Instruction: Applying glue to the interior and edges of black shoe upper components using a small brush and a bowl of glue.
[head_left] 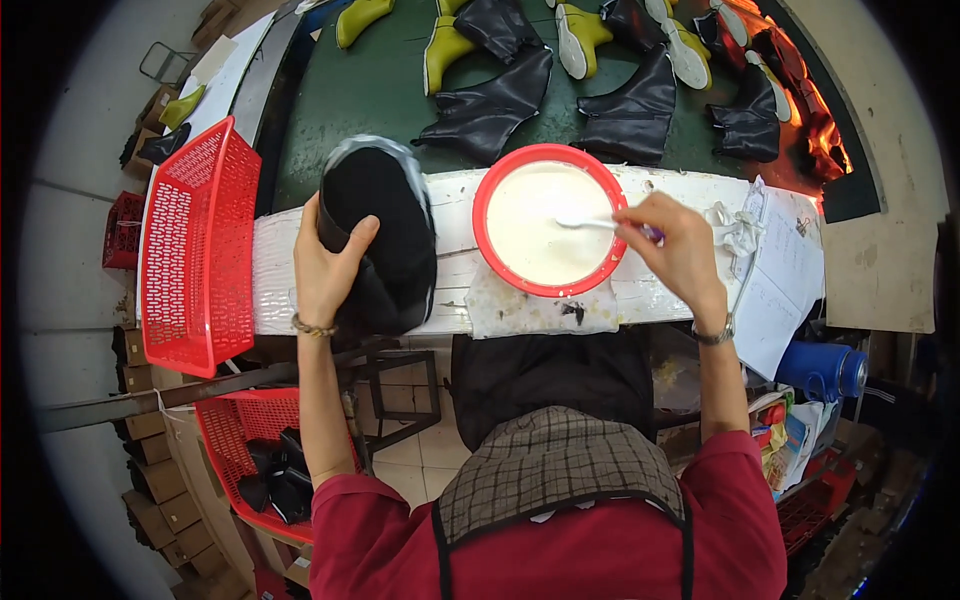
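Observation:
My left hand [328, 270] is closed round the side of a black boot upper [385, 205], its thumb pressed over the dark inner face. A whitish, shiny band runs along the upper's far rim. In my right hand [678, 250] a small white brush with a purple handle, much like a toothbrush [588, 224], is pinched between thumb and fingers. Its head reaches over the white liquid [540, 255] in a red-rimmed round bowl [484, 222]; whether the bristles touch the liquid I cannot tell. The bowl stands on the white worktop, partly over a stained cloth or sheet [500, 315].
Black boot uppers [630, 110] and yellow-green boots [447, 50] lie on a green conveyor belt [330, 110]; an orange glow lights its right end. Red baskets [228, 260] stand at left. Crumpled tissue [738, 232], papers [775, 290] and a blue bottle [822, 370] are at right.

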